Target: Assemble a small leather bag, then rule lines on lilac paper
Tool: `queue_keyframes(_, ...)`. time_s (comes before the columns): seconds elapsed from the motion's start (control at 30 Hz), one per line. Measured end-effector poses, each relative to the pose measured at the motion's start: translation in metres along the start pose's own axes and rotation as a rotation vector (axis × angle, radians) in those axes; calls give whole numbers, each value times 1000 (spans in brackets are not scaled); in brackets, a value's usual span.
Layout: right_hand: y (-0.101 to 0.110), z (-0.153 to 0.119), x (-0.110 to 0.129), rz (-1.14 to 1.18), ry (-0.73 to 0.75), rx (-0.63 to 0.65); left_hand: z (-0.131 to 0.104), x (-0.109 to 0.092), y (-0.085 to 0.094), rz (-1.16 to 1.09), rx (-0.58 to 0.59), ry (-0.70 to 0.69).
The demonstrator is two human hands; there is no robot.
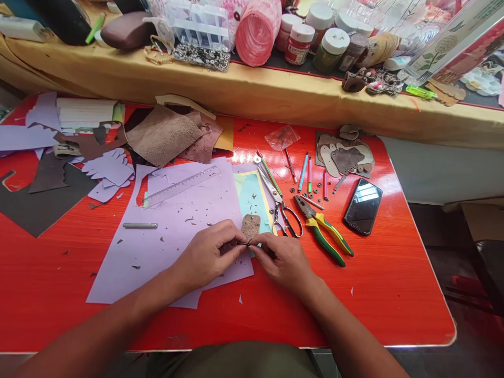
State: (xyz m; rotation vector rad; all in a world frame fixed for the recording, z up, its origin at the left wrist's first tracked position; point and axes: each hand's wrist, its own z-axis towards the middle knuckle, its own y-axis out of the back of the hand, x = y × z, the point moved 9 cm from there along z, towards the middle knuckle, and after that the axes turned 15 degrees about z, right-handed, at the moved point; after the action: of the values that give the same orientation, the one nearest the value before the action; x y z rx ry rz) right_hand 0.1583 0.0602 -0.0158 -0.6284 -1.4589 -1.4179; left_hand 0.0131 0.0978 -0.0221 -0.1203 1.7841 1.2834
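Both hands meet fingertip to fingertip at the near edge of a small brown leather piece (251, 226) with small dark holes or dots. My left hand (214, 252) is closed in a pinch there, thumb against forefinger. From the other side, my right hand (285, 260) pinches the same edge. A tiny dark bit shows between the fingertips, too small to make out. Under and around the hands lie a purple sheet (189, 205) strewn with dark scraps and a light blue sheet (252, 191). Scissors (281, 205) and green-yellow pliers (325, 231) rest just right of the hands.
A clear ruler (181, 186) and a grey metal rod (140, 226) lie on the purple sheet. Leather offcuts (163, 134) pile up at the back left. Pens (303, 172), small dark rings, cut leather shapes (346, 155) and a phone (363, 206) occupy the right. Paint jars (299, 44) line a shelf behind.
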Motion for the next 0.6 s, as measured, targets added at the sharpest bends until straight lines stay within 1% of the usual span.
queue_keyframes(0.07, 1, 1, 2, -4, 7, -4, -1, -4, 1, 52, -25, -46)
queue_keyframes(0.17, 2, 1, 2, -10, 6, -9, -2, -6, 0, 87, -33, -83)
queue_keyframes(0.33, 1, -1, -2, -53, -26, 3, -3, -7, 0, 100, -41, -111)
queue_keyframes(0.47, -1, -3, -3, -87, -6, 13, -2, -9, 0, 104, -33, -124)
queue_keyframes(0.6, -3, -2, -2, -52, 6, 49, -3, -8, 0, 100, -26, -128)
